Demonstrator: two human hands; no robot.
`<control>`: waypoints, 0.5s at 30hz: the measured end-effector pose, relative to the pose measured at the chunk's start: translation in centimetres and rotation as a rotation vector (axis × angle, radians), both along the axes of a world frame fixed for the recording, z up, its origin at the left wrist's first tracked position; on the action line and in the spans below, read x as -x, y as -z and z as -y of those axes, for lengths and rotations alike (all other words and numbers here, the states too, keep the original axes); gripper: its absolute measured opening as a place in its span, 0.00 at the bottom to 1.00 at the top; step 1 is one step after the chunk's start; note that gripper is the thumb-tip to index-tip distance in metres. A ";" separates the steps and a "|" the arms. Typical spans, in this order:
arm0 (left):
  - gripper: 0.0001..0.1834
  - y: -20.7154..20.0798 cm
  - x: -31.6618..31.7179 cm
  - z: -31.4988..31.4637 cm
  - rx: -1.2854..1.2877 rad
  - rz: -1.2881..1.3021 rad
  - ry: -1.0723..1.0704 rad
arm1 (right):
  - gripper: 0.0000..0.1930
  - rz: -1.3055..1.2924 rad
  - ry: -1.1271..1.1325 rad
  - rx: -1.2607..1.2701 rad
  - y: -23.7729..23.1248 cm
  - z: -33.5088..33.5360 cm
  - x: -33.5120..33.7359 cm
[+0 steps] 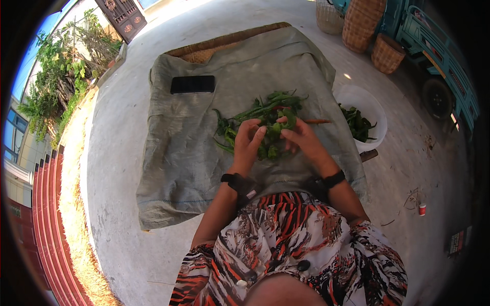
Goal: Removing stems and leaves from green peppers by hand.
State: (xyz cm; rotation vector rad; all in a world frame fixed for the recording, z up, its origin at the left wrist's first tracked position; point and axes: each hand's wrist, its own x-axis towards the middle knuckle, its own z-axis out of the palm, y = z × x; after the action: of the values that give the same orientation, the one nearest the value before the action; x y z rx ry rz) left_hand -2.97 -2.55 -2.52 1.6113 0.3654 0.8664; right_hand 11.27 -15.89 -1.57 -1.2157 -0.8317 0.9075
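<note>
A pile of long green peppers (pixel 278 100) lies on a grey-green cloth (pixel 178 153), with an orange-red pepper (pixel 317 121) poking out on its right. My left hand (pixel 247 145) is at the pile's near left side, thumb and fingers curled inward among the green; whatever they pinch is hidden. Facing it, my right hand (pixel 306 143) has its thumb and fingers closed about a green pepper (pixel 289 118). Dark bands circle both wrists. Between the hands, more crumpled green pieces (pixel 269 149) lie on the cloth.
A black phone (pixel 193 84) rests on the cloth's far left. Right of the cloth stands a white bucket (pixel 378 130) with green peppers inside. Wicker baskets (pixel 362 25) and a teal cart (pixel 434 43) are at the far right. Red steps (pixel 47 219) and plants (pixel 61 76) line the left.
</note>
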 end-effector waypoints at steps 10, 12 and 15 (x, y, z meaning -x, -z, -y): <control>0.12 -0.7 0.5 -0.4 0.387 -0.041 0.155 | 0.21 -0.025 -0.101 0.036 -0.8 0.1 0.5; 0.12 -0.3 0.5 -0.8 0.423 -0.001 0.088 | 0.20 -0.120 0.017 0.048 -1.0 0.3 -0.2; 0.12 0.4 0.5 -1.4 0.254 -0.007 -0.071 | 0.18 -0.362 0.272 -0.418 -0.2 0.7 -1.8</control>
State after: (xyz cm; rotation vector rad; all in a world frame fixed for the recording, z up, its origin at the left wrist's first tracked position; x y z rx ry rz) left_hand -3.48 -1.17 -2.94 1.3738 0.5192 0.8322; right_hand 13.08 -16.57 -1.41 -0.7464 -0.5136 0.6612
